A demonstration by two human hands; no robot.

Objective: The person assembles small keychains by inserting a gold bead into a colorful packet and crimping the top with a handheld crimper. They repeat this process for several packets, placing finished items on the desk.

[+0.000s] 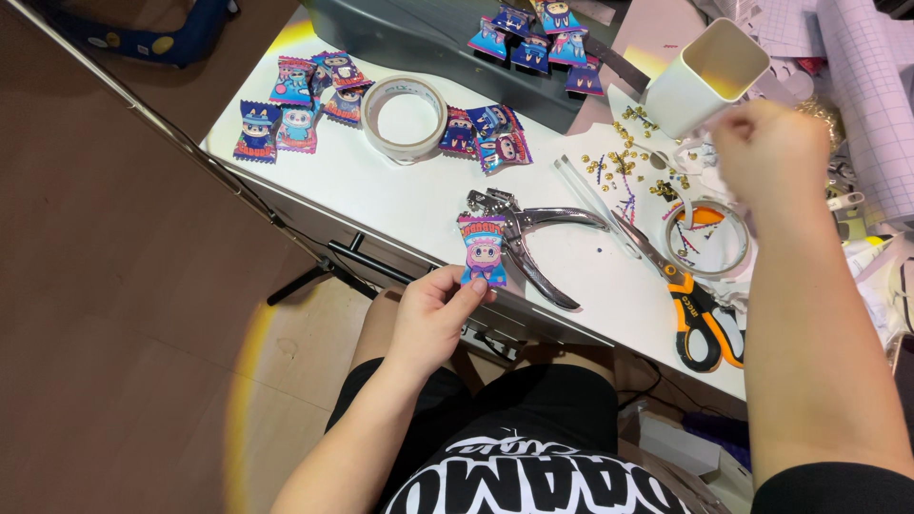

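Surface: white worktable (400, 205) above a brown floor, its near edge running from 9 o'clock down to 4 o'clock.
Far-left packets: loose colourful candy packets (286, 109) at 10 o'clock, apparently a waiting stock.
Tape roll: wide pale tape roll (406, 118) lying flat just right of that stock.
Left hand: left hand (433, 314) at the table's near edge, thumb and fingers pinching the lower end of one candy packet (483, 251), held upright with its printed face toward the person, likely for inspection.
Punch pliers: metal punch pliers (528, 243) lying just beside the held packet, handles pointing toward 5 o'clock, within easy reach.
Tray packets: more packets on a grey tray (419, 38) at 12 o'clock.
Beads: small gold beads (633, 143) scattered at 1 o'clock.
Scissors: orange-handled scissors (681, 286), blades toward the beads.
Cup: white square cup (709, 76), tipped, mouth facing the viewer.
Right hand: right hand (771, 152), curled beside the cup; whether it grips anything cannot be told.
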